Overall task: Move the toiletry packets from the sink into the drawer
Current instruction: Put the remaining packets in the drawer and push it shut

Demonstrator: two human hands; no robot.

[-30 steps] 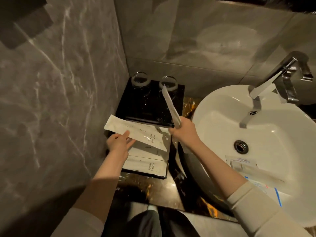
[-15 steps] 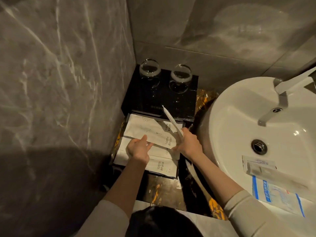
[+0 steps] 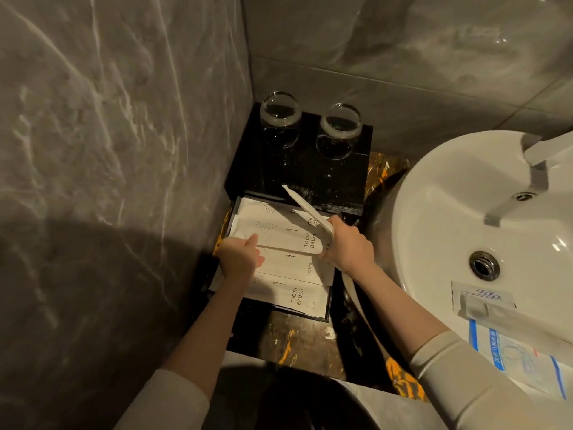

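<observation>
The open black drawer (image 3: 329, 308) holds several white packets lying flat: two marked TOOTH BRUSH at the back, one marked COMB (image 3: 291, 265), another TOOTH BRUSH packet (image 3: 294, 297) at the front. My left hand (image 3: 239, 258) presses the left end of a toothbrush packet (image 3: 279, 232) in the drawer. My right hand (image 3: 345, 246) grips a thin white packet (image 3: 302, 205) edge-on, tilted up over the drawer's right side. In the white sink (image 3: 434, 212) lie a clear-wrapped packet (image 3: 483, 302) and a blue-printed packet (image 3: 521, 358).
Two upturned glasses (image 3: 280, 114) (image 3: 341, 124) stand on the black box (image 3: 297, 169) above the drawer. Grey marble walls close in at the left and back. A chrome tap (image 3: 539, 156) overhangs the basin. The dark marble counter (image 3: 297, 339) shows below the drawer.
My left hand has lowered its toothbrush packet flat into the drawer. My right hand has brought the thin packet down to the drawer's right side. The view has shifted left and down.
</observation>
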